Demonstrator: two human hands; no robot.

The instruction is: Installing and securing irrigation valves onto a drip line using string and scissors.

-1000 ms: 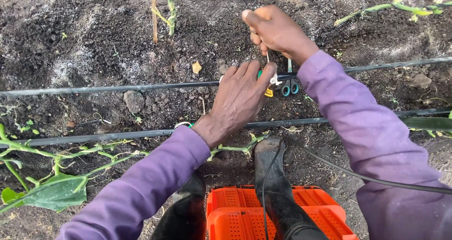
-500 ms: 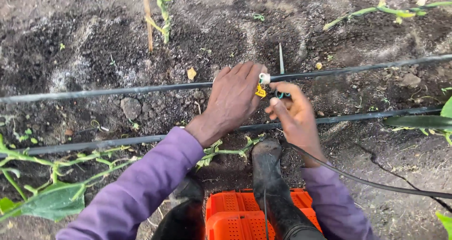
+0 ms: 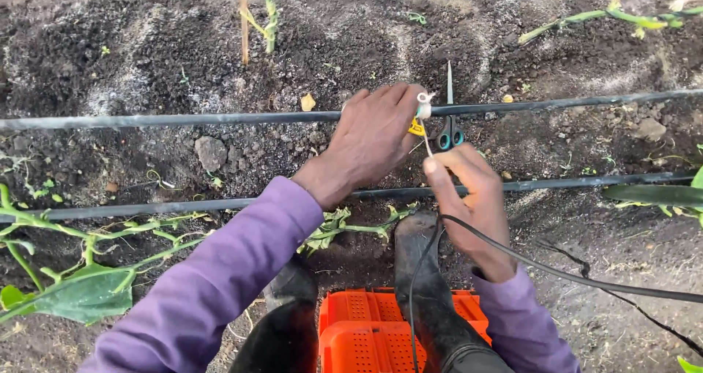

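Purple sleeves (image 3: pixel 220 285); orange crate (image 3: pixel 366 329); black hoses (image 3: pixel 183 118).

A second ago my right hand (image 3: pixel 472 197) was raised beyond the upper drip hose (image 3: pixel 220 117), up by the scissors (image 3: pixel 448 128). It has since dropped toward me, between the two hoses, its grip now pinching the pale string (image 3: pixel 425 137). My left hand (image 3: pixel 370 142) slid slightly left, fingertips at the white clip (image 3: pixel 423 106).
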